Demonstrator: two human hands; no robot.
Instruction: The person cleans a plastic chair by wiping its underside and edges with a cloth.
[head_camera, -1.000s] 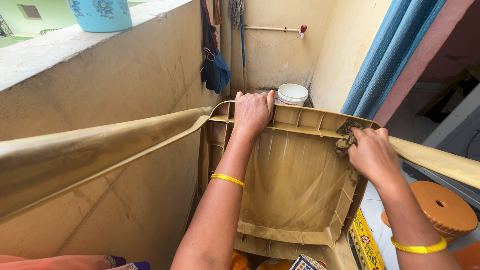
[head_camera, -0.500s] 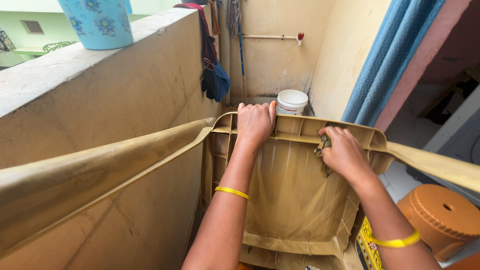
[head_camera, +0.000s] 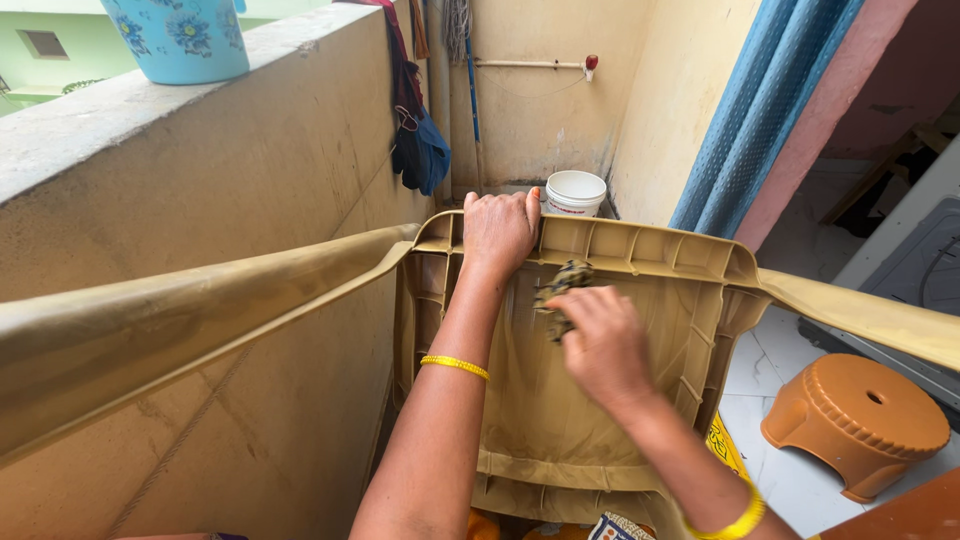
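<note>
Right now I am wiping the underside of an upturned tan plastic chair (head_camera: 590, 400), which stands tipped on the balcony floor with its seat bottom facing me. My left hand (head_camera: 500, 228) grips the chair's top edge near its left corner, fingers curled together over the rim. My right hand (head_camera: 600, 345) presses a bunched dark patterned cloth (head_camera: 562, 285) against the upper middle of the ribbed panel, fingers pinched around it. Judging by that spot, the top band is being covered while the lower panel and side ribs are left to do; I cannot tell from the dull surface which parts are already clean. A white bucket (head_camera: 575, 192) sits behind the top edge, an orange stool (head_camera: 860, 420) beside the right edge, and the parapet wall (head_camera: 220, 190) crowds the left side.
</note>
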